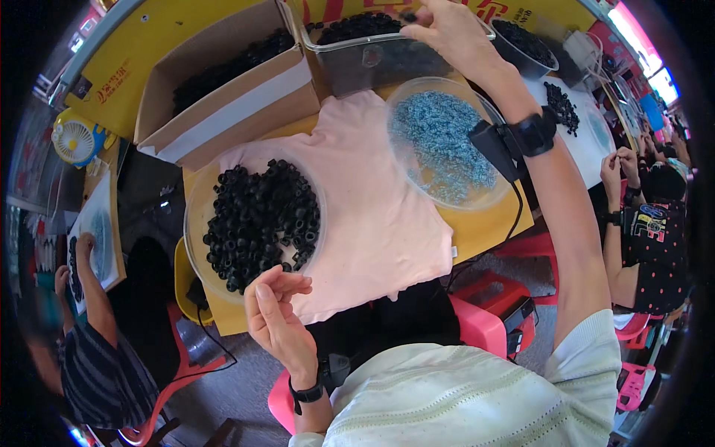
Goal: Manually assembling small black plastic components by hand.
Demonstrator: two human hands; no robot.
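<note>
My right hand (450, 37) reaches out over the clear plastic bin (372, 63) at the back, its fingertips closed on a small black cap-like part (407, 16). Inside that bin lies a heap of similar black parts. My left hand (281, 324) hovers at the near edge of a round clear tray (195, 257), palm up, fingers loosely bent and apart with nothing visible in them. Short black hollow parts (257, 216) fill most of this tray. To the right, a second round tray (398, 160) holds many small blue, shiny pieces (439, 134).
A pale pink cloth (365, 216) covers the middle of the yellow table (477, 231). An open cardboard box (238, 104) of black parts stands back left, a dark bowl (525, 48) back right. Other people sit at tables on both sides. A cable hangs from my right wrist device (532, 135).
</note>
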